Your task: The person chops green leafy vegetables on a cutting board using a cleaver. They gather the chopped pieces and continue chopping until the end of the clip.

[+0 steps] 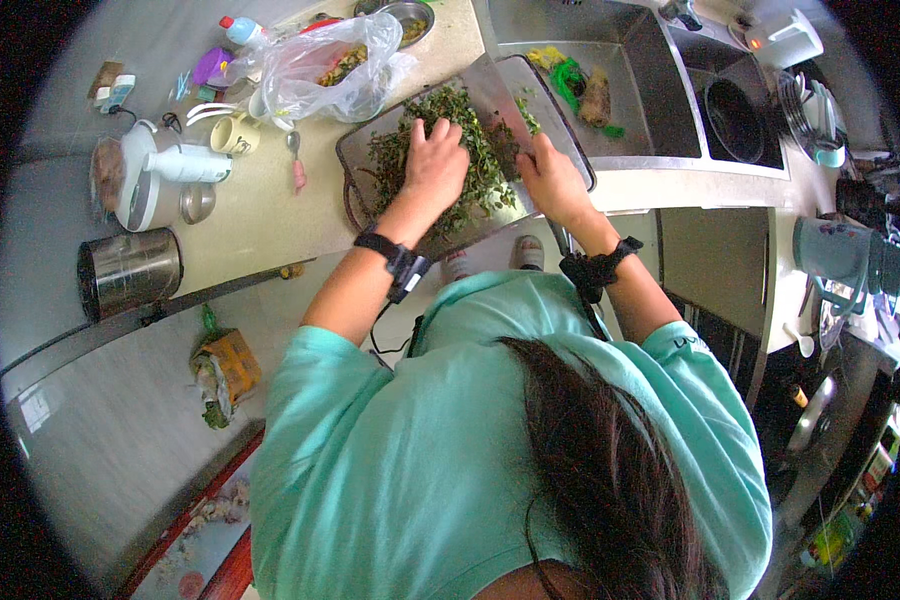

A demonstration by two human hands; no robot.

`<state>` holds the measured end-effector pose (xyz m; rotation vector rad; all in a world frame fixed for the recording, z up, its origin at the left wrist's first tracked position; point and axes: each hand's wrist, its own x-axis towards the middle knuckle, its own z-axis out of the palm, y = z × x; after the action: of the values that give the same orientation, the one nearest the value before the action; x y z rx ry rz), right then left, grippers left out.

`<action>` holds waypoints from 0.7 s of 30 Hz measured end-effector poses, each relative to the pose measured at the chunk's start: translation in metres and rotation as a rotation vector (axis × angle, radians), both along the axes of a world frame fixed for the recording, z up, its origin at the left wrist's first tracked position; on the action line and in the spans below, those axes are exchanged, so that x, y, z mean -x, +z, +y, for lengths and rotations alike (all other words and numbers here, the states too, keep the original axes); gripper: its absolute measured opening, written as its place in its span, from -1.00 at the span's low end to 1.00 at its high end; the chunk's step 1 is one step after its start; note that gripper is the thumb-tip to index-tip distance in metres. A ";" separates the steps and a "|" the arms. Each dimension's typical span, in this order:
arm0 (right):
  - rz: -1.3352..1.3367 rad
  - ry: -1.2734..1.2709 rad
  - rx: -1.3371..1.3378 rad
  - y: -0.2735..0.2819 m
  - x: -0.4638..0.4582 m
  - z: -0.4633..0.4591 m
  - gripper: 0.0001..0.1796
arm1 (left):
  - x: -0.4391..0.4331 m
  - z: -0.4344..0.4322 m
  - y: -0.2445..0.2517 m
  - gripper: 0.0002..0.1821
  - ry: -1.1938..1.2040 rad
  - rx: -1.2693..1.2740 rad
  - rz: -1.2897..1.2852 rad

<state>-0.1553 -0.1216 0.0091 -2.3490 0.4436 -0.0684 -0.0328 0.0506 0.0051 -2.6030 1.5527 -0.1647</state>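
A heap of leafy green herbs (480, 161) lies on a dark-rimmed cutting board (356, 150) on the counter. My left hand (436, 161) presses down on the heap with curled fingers, holding the stems and leaves; its fingertips are partly hidden among them. In my right hand (556, 184) is a cleaver (495, 94), its broad blade standing at the right side of the heap and pointing away from me. Small cut green bits (526, 116) lie on the board beyond the blade.
Right of the board is a steel sink (645, 97) with green netting (566, 82) in it. A plastic bag (330, 67), a spoon (295, 161), a mug (235, 135) and a white bottle (187, 163) stand or lie to the left. A steel canister (130, 271) is near the counter's left end.
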 end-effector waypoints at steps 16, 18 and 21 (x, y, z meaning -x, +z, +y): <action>-0.021 -0.013 0.012 -0.008 0.005 -0.006 -0.72 | 0.012 -0.019 -0.023 -0.82 0.159 -0.271 -0.067; -0.020 -0.010 0.027 -0.006 0.005 -0.006 -0.72 | 0.010 -0.015 -0.014 -0.84 0.143 -0.156 -0.032; 0.024 -0.061 -0.094 -0.004 0.004 -0.006 -0.71 | 0.006 -0.009 0.003 -0.87 0.154 0.078 -0.052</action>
<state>-0.1592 -0.1276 0.0051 -2.2460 0.5193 -0.0476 -0.0384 0.0418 0.0078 -2.7408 1.3490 -0.2820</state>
